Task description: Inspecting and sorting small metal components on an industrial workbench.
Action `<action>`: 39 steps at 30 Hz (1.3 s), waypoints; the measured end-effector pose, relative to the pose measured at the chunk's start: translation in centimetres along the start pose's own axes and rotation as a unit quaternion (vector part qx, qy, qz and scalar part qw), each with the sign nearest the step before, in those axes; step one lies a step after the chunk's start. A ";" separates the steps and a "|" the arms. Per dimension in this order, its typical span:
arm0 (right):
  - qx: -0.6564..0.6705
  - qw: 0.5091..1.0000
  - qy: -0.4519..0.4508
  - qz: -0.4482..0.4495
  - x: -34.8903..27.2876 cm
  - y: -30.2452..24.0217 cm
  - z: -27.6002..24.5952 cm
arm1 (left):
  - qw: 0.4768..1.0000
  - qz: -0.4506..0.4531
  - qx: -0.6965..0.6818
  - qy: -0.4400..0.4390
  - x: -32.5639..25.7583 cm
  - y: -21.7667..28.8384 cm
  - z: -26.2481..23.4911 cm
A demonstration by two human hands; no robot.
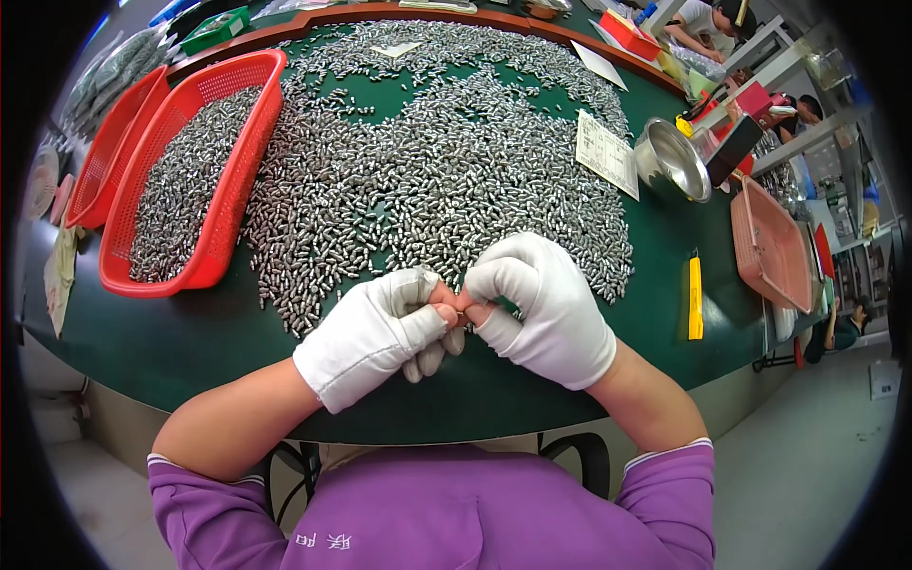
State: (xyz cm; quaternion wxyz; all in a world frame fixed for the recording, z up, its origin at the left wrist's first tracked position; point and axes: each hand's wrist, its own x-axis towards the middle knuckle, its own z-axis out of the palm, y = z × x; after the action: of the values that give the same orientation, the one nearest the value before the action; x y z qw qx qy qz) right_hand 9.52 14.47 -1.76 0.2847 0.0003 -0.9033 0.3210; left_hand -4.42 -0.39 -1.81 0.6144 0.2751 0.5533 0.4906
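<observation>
My left hand (380,332) and my right hand (541,309) wear white gloves with bare fingertips. They meet at the near edge of a green table (190,332), fingertips pinched together on something too small to make out. Just beyond them spreads a wide heap of small silver metal parts (446,161), covering most of the table top. A red plastic basket (223,214) on the left holds many more of the same parts.
A second red basket (109,152) lies left of the first. A steel bowl (673,160), a printed paper sheet (606,152), a yellow knife (695,299) and a pink tray (771,249) sit at the right. Other people work at the far right.
</observation>
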 end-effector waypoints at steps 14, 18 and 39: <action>-0.024 0.980 0.135 0.146 0.1 0.7 -1.3 | 0.994 0.043 -0.098 -0.029 0.3 -0.8 -0.5; -0.144 0.974 0.160 0.069 0.5 1.5 -1.3 | 0.990 0.052 -0.132 0.004 0.3 -0.4 -0.4; -0.070 0.994 -0.053 0.070 0.3 0.8 -1.2 | 0.983 0.049 -0.175 -0.002 0.4 -0.8 -0.8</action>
State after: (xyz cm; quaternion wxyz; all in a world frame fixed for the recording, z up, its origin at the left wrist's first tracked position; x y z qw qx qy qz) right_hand 9.73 15.89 -1.33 0.2121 -0.0658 -0.9352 0.2757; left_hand -5.00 -0.46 -2.85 0.6294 0.1913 0.4437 0.6086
